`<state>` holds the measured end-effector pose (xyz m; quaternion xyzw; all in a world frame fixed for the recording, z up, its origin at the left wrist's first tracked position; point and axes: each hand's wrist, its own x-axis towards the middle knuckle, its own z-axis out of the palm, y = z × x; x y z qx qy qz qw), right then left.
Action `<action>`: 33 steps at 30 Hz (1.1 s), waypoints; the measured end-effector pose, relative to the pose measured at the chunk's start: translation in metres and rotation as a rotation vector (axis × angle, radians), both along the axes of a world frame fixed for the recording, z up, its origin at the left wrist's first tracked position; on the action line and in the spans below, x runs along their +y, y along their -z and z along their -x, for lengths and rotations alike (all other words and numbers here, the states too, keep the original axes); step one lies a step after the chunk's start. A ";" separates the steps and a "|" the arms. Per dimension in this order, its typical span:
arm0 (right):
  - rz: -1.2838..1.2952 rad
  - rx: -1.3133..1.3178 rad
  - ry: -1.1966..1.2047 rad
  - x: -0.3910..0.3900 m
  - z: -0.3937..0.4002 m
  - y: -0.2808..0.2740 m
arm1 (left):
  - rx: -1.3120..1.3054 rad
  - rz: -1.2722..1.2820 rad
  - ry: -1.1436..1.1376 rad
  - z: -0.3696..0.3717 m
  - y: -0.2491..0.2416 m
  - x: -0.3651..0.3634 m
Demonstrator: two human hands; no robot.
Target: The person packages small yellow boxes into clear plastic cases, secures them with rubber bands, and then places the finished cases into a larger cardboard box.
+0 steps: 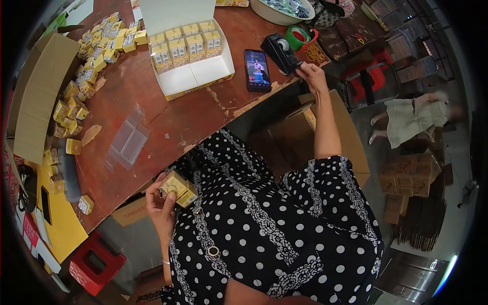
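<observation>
My left hand is closed around small yellow boxes, apparently two side by side, held near my lap below the table edge. My right hand reaches to the table's far right edge, fingers pinched at the cutting end of a black tape dispenser. The clear tape between those fingers is too fine to make out well. A white carton with its lid up stands on the table, partly filled with rows of similar yellow boxes. Left of it lies a clear plastic tray.
Many loose yellow boxes spread along the table's left side, beside a cardboard flap. A lit phone, green tape roll and white basin are at the back. A red stool stands below left. A person is far right.
</observation>
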<state>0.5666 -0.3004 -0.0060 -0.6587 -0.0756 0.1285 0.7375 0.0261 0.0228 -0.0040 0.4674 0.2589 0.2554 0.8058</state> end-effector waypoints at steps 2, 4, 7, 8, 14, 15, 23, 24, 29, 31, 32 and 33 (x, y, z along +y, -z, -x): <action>0.025 -0.024 0.031 0.002 0.002 0.007 | -0.002 0.027 -0.006 0.000 -0.002 -0.001; 0.041 -0.078 0.080 0.007 0.005 0.007 | -0.004 0.021 -0.016 -0.001 -0.005 -0.001; 0.112 -0.150 0.123 0.012 0.008 0.003 | -0.025 0.019 -0.032 -0.005 -0.011 -0.001; 0.113 -0.147 0.111 0.012 0.005 0.009 | -0.046 0.023 -0.041 -0.007 -0.013 0.000; 0.736 -1.086 0.305 0.012 -0.005 -0.031 | -0.117 -0.112 -0.134 -0.014 -0.033 0.011; 0.580 -0.808 0.230 0.040 0.033 -0.065 | -0.125 -0.197 -0.155 -0.014 -0.034 0.013; -0.188 -0.109 -0.742 0.219 0.307 -0.117 | -0.004 -0.756 -0.299 -0.028 -0.055 0.016; -0.195 -0.041 -0.807 0.227 0.325 -0.112 | 0.061 -0.894 -0.317 -0.026 -0.056 0.017; -0.133 0.042 -0.912 0.249 0.361 -0.099 | 0.054 -0.944 -0.352 -0.024 -0.059 0.014; -0.122 0.024 -0.917 0.252 0.364 -0.093 | 0.045 -0.938 -0.358 -0.025 -0.056 0.013; -0.118 0.005 -0.921 0.254 0.365 -0.091 | 0.051 -0.954 -0.357 -0.025 -0.055 0.013; -0.115 0.004 -0.920 0.254 0.366 -0.091 | 0.058 -0.971 -0.357 -0.027 -0.054 0.013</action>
